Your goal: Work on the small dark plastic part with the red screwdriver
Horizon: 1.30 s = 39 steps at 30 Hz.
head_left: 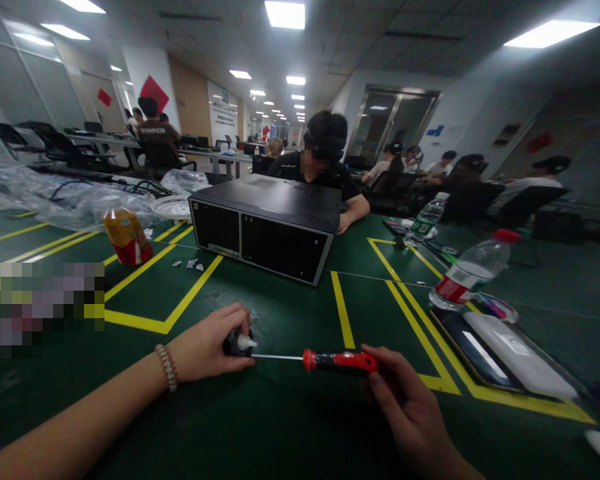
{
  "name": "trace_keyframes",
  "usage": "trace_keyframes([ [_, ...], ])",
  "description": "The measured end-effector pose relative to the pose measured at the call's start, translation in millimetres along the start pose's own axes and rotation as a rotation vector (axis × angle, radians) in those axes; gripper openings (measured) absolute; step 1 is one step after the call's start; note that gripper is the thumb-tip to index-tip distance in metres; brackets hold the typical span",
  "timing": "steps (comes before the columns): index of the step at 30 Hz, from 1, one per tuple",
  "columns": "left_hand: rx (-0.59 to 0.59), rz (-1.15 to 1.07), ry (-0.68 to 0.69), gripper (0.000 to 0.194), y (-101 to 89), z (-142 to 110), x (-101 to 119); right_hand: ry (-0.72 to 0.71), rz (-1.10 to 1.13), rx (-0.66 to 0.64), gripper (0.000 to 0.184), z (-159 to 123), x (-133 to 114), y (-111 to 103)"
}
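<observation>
My left hand (pixel 227 343), a beaded bracelet at its wrist, is closed around a small black part with a white piece (pixel 246 342) sticking out of it. What kind of part it is, I cannot make out. A screwdriver (pixel 341 361) with a red and black handle lies level between my hands. Its thin shaft reaches left to the black part; whether the tip sits in it is hidden. The end of the handle is pinched between the thumb and fingers of my right hand (pixel 405 393).
A black box-shaped case (pixel 280 243) stands ahead, a person behind it. Left are an orange-red drink pack (pixel 127 233), a white basket (pixel 173 208) and plastic wrap (pixel 65 200). Right are a red-capped bottle (pixel 475 270), a second bottle (pixel 427 219), a phone (pixel 480 350) and a white power bank (pixel 520 353).
</observation>
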<state>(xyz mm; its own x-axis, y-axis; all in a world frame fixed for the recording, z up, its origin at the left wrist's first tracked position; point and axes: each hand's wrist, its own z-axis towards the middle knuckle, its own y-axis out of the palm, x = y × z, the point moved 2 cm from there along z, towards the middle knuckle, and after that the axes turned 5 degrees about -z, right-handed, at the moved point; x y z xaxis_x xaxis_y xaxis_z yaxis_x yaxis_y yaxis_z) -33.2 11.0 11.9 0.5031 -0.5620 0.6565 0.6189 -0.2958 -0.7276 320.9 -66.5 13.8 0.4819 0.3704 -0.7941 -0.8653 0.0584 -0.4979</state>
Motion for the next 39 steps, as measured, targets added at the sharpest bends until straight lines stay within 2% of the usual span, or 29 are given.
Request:
trace_keyframes([
  [18,0.002,-0.006,0.018,0.031,-0.8,0.6,1.2,-0.009,-0.019,0.002,0.025,4.2,-4.7,2.2],
  [29,0.001,-0.003,0.016,0.032,-0.4,0.8,1.0,0.093,-0.039,-0.010,0.029,2.0,3.0,1.3],
  [39,0.015,-0.003,0.020,0.033,-0.3,0.4,-0.7,0.111,-0.001,-0.072,0.036,1.6,4.1,-1.8],
])
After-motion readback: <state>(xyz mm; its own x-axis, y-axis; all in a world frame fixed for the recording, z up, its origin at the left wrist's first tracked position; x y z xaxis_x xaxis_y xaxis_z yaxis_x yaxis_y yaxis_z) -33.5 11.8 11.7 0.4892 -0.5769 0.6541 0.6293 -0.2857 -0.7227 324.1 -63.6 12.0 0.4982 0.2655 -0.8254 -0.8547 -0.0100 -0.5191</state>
